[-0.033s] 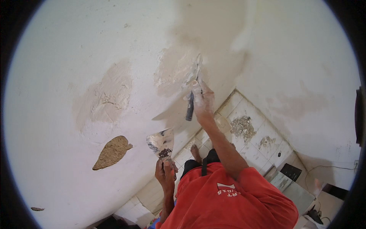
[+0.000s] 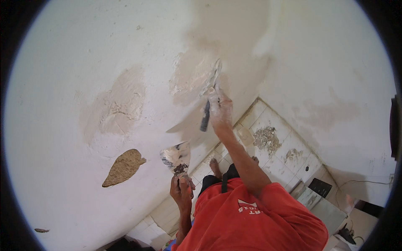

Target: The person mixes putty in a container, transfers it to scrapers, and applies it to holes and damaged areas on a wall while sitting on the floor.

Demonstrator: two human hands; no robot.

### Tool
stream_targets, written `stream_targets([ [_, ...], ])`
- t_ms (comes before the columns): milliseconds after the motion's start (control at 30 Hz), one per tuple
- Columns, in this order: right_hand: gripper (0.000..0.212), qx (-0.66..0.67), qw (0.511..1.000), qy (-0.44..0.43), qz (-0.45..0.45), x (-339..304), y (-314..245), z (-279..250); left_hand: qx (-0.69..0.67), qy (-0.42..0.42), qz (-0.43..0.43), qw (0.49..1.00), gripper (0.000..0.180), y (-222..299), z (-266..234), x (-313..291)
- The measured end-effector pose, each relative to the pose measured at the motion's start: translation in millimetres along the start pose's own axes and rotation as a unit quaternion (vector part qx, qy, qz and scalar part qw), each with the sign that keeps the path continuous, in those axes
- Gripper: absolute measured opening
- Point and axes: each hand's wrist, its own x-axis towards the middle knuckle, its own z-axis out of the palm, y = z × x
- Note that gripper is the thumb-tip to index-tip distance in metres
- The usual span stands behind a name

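My right hand (image 2: pixel 220 109) is closed round the dark handle of a putty knife (image 2: pixel 205 116), its blade up against a damp filler patch (image 2: pixel 191 75) on the white wall (image 2: pixel 54 92). White filler smears the fingers and the blade. Lower down, my left hand (image 2: pixel 181 191) grips a second, wider putty knife (image 2: pixel 176 157) with its blade pointing up and filler spread over it. This blade is near the wall; whether it touches cannot be told. Left of it lies a bare brown hole (image 2: pixel 124 167) in the plaster. Another filler patch (image 2: pixel 119 106) is above that hole.
Crumbled plaster debris (image 2: pixel 266 140) lies on the white tiled floor (image 2: pixel 272 165) near the room's corner, with a pale container (image 2: pixel 245 136) beside it. A glass-topped table (image 2: pixel 328 214) and a cable (image 2: pixel 360 181) are at the lower right. A small chip (image 2: pixel 42 230) marks the wall, far left.
My right hand has shifted slightly left, and the putty knife's handle has tilted a little with it. The left hand has stayed almost in place.
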Motion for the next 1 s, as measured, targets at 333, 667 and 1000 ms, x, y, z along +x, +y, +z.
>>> stream_targets([
  [333,0.047,-0.195,0.974,0.027,-0.109,8.3,-0.3,40.6,-0.018,0.004,-0.011,1.0,0.026,-13.1,-8.8,2.3],
  [667,0.038,-0.244,0.949,0.012,-0.199,-57.5,40.3,13.3,-0.005,-0.021,-0.051,0.998,0.027,-19.8,-16.5,5.1],
  [1000,0.032,-0.142,0.988,-0.03,-0.052,13.6,10.7,0.3,-0.031,-0.03,-0.024,0.999,0.025,-23.3,-13.2,7.2],
])
